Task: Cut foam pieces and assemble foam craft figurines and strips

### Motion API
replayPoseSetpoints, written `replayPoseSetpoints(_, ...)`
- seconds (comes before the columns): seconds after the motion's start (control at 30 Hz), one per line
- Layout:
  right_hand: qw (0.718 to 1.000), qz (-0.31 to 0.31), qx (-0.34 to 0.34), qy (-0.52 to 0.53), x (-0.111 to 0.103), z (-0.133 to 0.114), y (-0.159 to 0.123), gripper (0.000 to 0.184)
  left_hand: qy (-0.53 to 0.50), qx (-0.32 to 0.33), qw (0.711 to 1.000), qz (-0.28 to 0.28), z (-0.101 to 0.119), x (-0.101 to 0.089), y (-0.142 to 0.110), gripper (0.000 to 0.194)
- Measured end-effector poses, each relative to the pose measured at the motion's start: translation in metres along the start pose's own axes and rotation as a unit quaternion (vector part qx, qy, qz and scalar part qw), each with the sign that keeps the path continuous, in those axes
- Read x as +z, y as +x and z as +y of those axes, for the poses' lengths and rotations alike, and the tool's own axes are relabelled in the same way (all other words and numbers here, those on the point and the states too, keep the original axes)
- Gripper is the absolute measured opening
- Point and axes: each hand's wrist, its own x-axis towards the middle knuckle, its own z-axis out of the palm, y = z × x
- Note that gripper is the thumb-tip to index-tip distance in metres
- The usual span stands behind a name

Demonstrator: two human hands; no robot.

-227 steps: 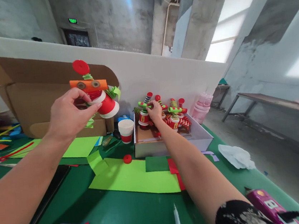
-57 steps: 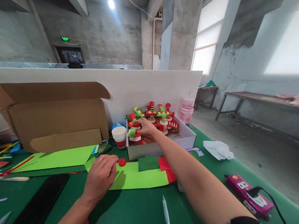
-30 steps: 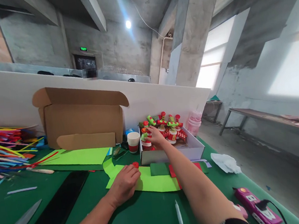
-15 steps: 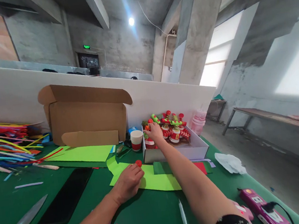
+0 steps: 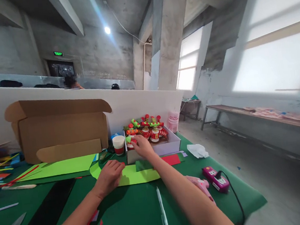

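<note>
At twelve o'clock, right hand (image 5: pixel 143 147) at near-left cup figure (image 5: pixel 129 141) in white box (image 5: pixel 167 147), grip unclear; left hand (image 5: pixel 108 175), eleven o'clock, curled by red disc (image 5: pixel 123 163), pinch unclear. Boxed figures (image 5: pixel 154 134) look assembled; paper cup (image 5: pixel 119 143) alongside stands bare-topped.
</note>
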Motion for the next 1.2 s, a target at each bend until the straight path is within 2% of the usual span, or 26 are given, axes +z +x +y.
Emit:
replayPoseSetpoints(0.1, 0.998, 0.016, -0.001, 0.055, -0.002, -0.033, -0.049, 0.023, 0.041, -0.007, 0.999, -0.006, 0.002, -0.027, 0.013, 0.025)
replayPoseSetpoints(0.2, 0.996, 0.022, 0.034, 0.077, 0.017, -0.066, -0.102, 0.021, 0.033, -0.019, 0.999, -0.017, 0.019, -0.065, 0.011, 0.026)
replayPoseSetpoints(0.33, 0.996, -0.037, 0.074, 0.043, 0.051, -0.093, -0.158, 0.023, -0.005, -0.014, 0.999, -0.031, 0.061, -0.111, -0.022, 0.026)
replayPoseSetpoints(0.47, 0.993, -0.079, 0.080, -0.027, 0.062, -0.098, -0.177, 0.020, -0.018, -0.020, 1.000, 0.008, 0.107, -0.135, -0.060, 0.028)
replayPoseSetpoints(0.57, 0.995, -0.080, 0.036, -0.055, 0.060, -0.098, -0.175, 0.022, -0.012, -0.034, 0.998, 0.057, 0.127, -0.138, -0.072, 0.034)
replayPoseSetpoints(0.63, 0.995, -0.076, 0.002, -0.062, 0.058, -0.099, -0.173, 0.024, -0.007, -0.041, 0.997, 0.066, 0.131, -0.134, -0.074, 0.039)
replayPoseSetpoints(0.7, 0.995, -0.075, -0.005, -0.066, 0.059, -0.099, -0.172, 0.026, -0.007, -0.056, 0.997, 0.060, 0.132, -0.127, -0.076, 0.041)
replayPoseSetpoints(0.87, 0.996, -0.047, 0.039, -0.061, 0.062, -0.094, -0.170, 0.024, -0.021, -0.099, 0.995, 0.007, 0.130, -0.098, -0.092, 0.040)
replayPoseSetpoints(0.97, 0.997, -0.049, 0.029, -0.049, 0.063, -0.091, -0.169, 0.023, -0.041, -0.121, 0.992, -0.022, 0.129, -0.085, -0.097, 0.040)
replayPoseSetpoints(1.1, 0.997, -0.074, 0.007, -0.020, 0.062, -0.091, -0.170, 0.020, -0.062, -0.140, 0.988, -0.019, 0.127, -0.081, -0.094, 0.041)
replayPoseSetpoints(1.2, 0.999, -0.051, 0.004, 0.011, 0.060, -0.091, -0.171, 0.020, -0.065, -0.126, 0.990, 0.012, 0.123, -0.082, -0.092, 0.035)
